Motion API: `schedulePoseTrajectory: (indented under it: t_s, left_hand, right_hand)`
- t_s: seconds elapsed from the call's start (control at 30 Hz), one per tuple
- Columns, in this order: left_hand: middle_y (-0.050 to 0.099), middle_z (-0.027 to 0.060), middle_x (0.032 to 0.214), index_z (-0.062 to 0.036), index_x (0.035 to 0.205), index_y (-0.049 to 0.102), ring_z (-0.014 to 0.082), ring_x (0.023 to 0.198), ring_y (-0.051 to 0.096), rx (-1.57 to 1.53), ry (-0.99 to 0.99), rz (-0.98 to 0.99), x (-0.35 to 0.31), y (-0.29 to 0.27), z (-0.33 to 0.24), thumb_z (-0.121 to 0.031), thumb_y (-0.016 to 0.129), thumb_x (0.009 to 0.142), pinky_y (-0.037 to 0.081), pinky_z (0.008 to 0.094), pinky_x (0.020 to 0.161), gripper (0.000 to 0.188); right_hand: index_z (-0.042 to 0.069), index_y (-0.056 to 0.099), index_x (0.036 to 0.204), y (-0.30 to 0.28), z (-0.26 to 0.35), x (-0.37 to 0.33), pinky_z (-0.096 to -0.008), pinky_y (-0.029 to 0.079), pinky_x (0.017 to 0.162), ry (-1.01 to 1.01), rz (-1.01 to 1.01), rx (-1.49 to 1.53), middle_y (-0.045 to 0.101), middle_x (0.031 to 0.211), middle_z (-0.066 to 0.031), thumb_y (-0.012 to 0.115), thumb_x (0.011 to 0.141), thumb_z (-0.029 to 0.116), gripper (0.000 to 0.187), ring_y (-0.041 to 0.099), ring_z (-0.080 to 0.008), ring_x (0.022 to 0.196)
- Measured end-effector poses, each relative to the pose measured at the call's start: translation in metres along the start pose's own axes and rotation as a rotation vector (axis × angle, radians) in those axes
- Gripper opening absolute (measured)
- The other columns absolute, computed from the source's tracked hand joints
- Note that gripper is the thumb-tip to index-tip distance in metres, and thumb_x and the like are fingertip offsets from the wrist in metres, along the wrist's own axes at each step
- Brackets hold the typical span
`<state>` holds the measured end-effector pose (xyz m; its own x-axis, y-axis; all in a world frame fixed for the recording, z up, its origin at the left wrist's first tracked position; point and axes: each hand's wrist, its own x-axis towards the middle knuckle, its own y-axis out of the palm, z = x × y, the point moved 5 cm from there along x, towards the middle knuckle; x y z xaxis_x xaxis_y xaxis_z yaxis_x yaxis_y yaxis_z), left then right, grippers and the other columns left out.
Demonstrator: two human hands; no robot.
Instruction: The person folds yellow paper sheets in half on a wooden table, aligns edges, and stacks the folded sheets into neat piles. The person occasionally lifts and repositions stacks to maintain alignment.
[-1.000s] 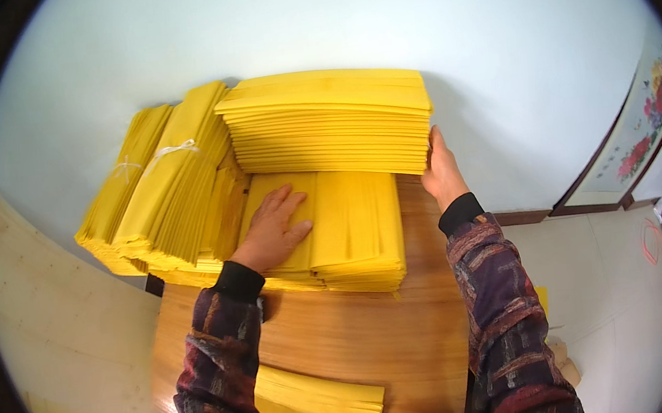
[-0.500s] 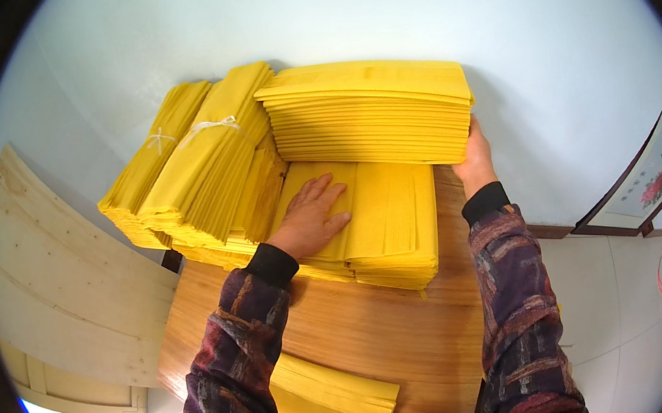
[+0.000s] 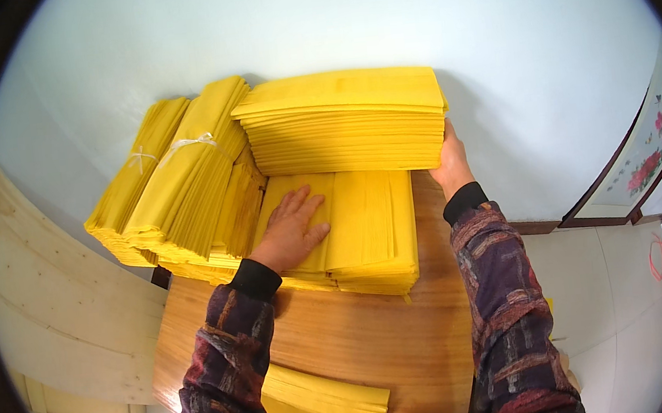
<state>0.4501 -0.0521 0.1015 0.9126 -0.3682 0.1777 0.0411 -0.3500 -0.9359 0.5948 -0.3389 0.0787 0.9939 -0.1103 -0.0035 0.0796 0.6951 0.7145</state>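
My left hand point(image 3: 292, 230) lies flat, fingers spread, on a low pile of folded yellow sheets point(image 3: 372, 222) that look like paper. Behind it a thick stack of folded yellow sheets point(image 3: 340, 130) leans near the wall, its right end reaching past the low pile. At that end my right hand point(image 3: 449, 162) is closed against the stack, with most of its fingers hidden behind the edge. To the left, two yellow bundles point(image 3: 182, 161) tied with white string point(image 3: 193, 142) rest on top of other yellow sheets.
Everything stands on a wooden table point(image 3: 335, 329) against a pale wall point(image 3: 329, 23). Another folded yellow piece point(image 3: 326, 406) lies at the near edge between my forearms. A wooden board point(image 3: 61, 296) is at the left. A framed flower picture point(image 3: 645, 152) leans on the right above the tiled floor point(image 3: 568, 271).
The view has shifted slightly, so the whole scene sits a little farther left and lower. Both hands keep their places on the yellow stacks.
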Motion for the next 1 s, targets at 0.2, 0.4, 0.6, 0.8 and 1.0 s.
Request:
schedulePoseTrajectory:
  t_s: [0.2,0.4,0.6,0.8,1.0]
  left_hand:
    - [0.034,0.0233,0.145,-0.0058,0.135,0.044,0.0402,0.136,0.028,-0.041,0.028,-0.022,-0.001,-0.007,0.0,-0.032,0.057,0.09,0.026,0.0435,0.111,0.054]
    - [0.033,0.0223,0.146,-0.0047,0.137,0.042,0.0374,0.137,0.027,-0.075,0.054,-0.057,-0.013,-0.036,-0.012,-0.027,0.058,0.091,0.026,0.0412,0.111,0.054]
    - [0.029,0.0243,0.147,-0.0022,0.14,0.036,0.0403,0.135,0.029,-0.16,0.124,-0.333,-0.004,-0.085,-0.027,-0.021,0.061,0.088,0.03,0.0418,0.108,0.06]
    - [0.026,0.0189,0.15,-0.0077,0.143,0.033,0.0382,0.137,0.026,0.183,0.068,-0.421,0.033,-0.11,-0.029,-0.023,0.063,0.085,0.028,0.0464,0.109,0.067]
    - [0.024,0.0094,0.152,-0.0173,0.145,0.033,0.0365,0.139,0.023,0.509,0.093,-0.349,0.09,-0.094,-0.044,-0.028,0.062,0.087,0.022,0.0471,0.111,0.066]
  right_hand:
    - [-0.003,0.041,0.131,-0.013,0.0,-0.002,-0.0369,0.047,0.09,0.017,0.0,-0.018,0.055,0.122,-0.0143,0.036,0.1,0.043,0.056,0.056,-0.0249,0.109]
    - [0.002,0.025,0.145,-0.031,0.006,-0.009,-0.0447,0.027,0.108,0.022,-0.019,-0.164,0.031,0.147,-0.0122,0.04,0.097,0.053,0.072,0.031,-0.0287,0.133]
    - [0.004,0.019,0.149,-0.019,0.034,-0.023,-0.0401,0.012,0.115,-0.108,-0.016,-0.499,0.018,0.155,-0.0088,0.029,0.097,0.057,0.074,0.014,-0.0232,0.143]
    - [0.004,0.016,0.149,0.014,0.062,-0.034,-0.0402,0.01,0.116,-0.233,0.09,-0.617,0.012,0.157,-0.0108,0.023,0.098,0.058,0.074,0.009,-0.0239,0.145]
    - [0.002,0.021,0.147,0.034,0.068,-0.033,-0.0368,0.019,0.115,-0.333,0.172,-0.649,0.021,0.153,-0.0142,0.023,0.099,0.055,0.071,0.02,-0.0253,0.142]
